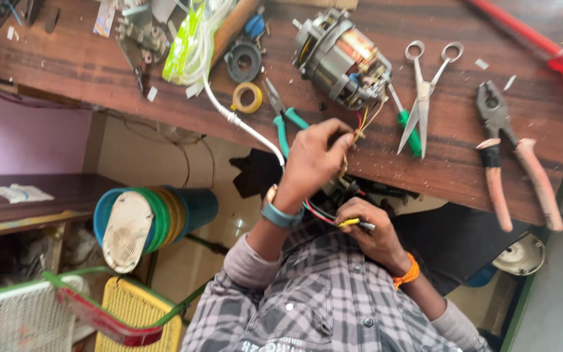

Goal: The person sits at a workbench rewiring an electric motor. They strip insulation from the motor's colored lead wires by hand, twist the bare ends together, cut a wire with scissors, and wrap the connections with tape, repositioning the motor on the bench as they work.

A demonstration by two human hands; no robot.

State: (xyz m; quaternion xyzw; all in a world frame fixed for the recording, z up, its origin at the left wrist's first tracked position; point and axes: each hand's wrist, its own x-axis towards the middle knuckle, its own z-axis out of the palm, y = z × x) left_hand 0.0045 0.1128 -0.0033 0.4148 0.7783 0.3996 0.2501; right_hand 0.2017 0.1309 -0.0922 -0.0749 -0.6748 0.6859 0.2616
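An electric motor (pixel 341 60) with copper windings lies on the dark wooden bench (pixel 451 163). Thin coloured wires (pixel 360 127) run from it toward me. My left hand (pixel 314 156), with a watch on its wrist, pinches those wires at the bench edge. Below the edge, my right hand (pixel 367 229), with an orange thread band on its wrist, grips a small yellow-tipped tool (pixel 353 223) together with red and black wires. A green screwdriver (pixel 406 124) lies just right of my left hand, and teal-handled pliers (pixel 285 117) lie just left of it.
Scissors (pixel 425 91) and large pink-handled pliers (pixel 519 163) lie right of the motor. A yellow tape roll (pixel 247 96), a black ring (pixel 244 60), a white cable (pixel 242 124) and a plastic bag (pixel 197 39) sit to the left. Stacked coloured stools (pixel 164 215) stand on the floor.
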